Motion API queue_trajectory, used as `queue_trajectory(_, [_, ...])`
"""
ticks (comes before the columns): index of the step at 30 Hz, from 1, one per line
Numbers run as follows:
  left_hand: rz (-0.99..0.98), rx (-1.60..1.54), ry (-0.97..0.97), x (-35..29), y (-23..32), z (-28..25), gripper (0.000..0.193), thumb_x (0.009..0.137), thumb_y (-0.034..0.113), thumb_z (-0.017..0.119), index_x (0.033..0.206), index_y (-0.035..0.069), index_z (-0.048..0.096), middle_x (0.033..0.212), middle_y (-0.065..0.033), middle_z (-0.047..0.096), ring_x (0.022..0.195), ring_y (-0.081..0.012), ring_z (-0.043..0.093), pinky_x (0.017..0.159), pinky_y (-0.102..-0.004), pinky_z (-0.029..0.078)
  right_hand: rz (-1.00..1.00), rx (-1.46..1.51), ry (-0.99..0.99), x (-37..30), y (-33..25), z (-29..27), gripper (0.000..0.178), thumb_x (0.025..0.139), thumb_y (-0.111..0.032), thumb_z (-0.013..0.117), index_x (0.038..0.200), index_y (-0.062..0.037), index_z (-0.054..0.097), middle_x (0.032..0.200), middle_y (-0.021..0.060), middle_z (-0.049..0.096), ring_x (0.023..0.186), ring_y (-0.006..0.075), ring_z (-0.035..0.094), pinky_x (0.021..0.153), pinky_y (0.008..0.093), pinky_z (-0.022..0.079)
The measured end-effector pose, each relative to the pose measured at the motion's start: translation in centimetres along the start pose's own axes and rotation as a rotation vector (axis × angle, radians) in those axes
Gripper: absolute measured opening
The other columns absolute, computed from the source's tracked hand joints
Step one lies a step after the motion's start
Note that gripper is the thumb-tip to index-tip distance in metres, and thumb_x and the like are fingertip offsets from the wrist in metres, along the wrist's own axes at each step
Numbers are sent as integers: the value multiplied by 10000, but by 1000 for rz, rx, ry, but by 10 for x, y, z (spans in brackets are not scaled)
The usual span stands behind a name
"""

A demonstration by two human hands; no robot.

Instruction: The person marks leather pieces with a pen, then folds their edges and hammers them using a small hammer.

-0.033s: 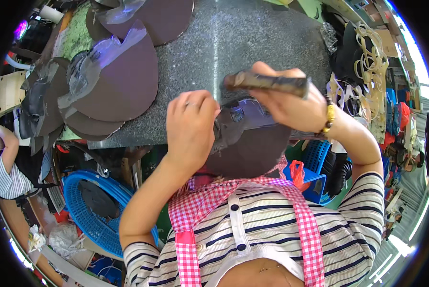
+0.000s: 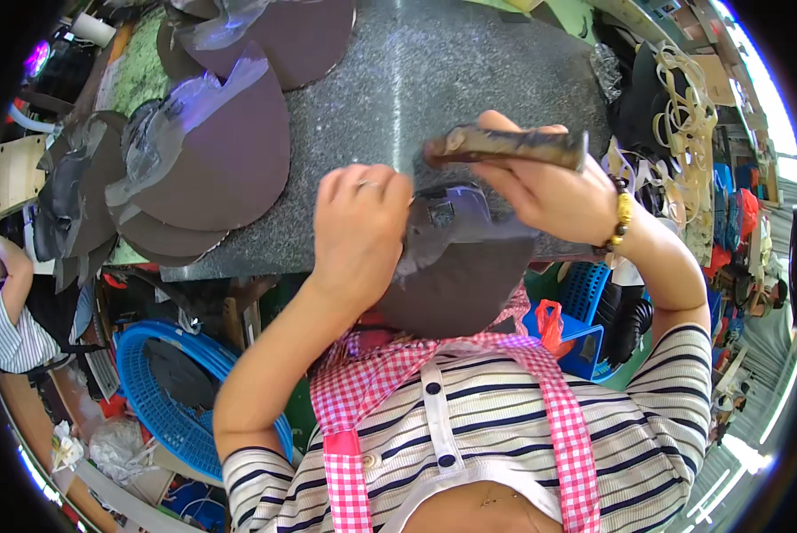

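Observation:
My left hand (image 2: 358, 226) presses down on a dark brown leather piece (image 2: 456, 275) that hangs over the near edge of a grey speckled stone slab (image 2: 434, 80). A smaller dark grey cut piece (image 2: 443, 226) lies on top of it, next to my fingers. My right hand (image 2: 549, 191) grips a dark, worn bar-shaped tool (image 2: 509, 147) held level just above the leather. A yellow bead bracelet (image 2: 622, 218) sits on my right wrist.
Several round brown leather pieces (image 2: 225, 155) with clear plastic film are stacked on the slab's left. A blue plastic basket (image 2: 172, 391) stands on the floor at lower left, a blue crate (image 2: 585, 306) at right. Another person's arm (image 2: 7, 293) shows at far left.

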State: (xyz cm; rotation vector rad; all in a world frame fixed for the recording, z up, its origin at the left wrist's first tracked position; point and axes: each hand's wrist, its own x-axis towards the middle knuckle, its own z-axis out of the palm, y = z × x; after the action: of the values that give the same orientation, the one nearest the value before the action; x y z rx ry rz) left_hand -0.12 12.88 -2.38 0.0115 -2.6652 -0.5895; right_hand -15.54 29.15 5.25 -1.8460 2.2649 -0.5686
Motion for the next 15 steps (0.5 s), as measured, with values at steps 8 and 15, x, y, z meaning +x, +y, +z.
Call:
queue_trajectory(8, [-9, -213, -32, 31, -7, 4, 282, 762, 108, 744, 1027, 49, 666, 860, -89, 655, 801, -275, 627, 746, -388, 494, 262, -5, -161, -30, 6, 4, 180, 882, -130, 584, 1053, -74, 584, 676, 162, 598, 579, 360, 611, 510, 443, 475])
queue_trajectory(15, [-106, -103, 32, 17, 5, 5, 167, 747, 94, 752, 909, 62, 729, 872, -47, 653, 796, -241, 613, 738, -358, 475, 192, 87, -106, -24, 12, 3, 175, 903, -142, 570, 1062, -70, 562, 607, 149, 577, 565, 365, 610, 495, 454, 468])
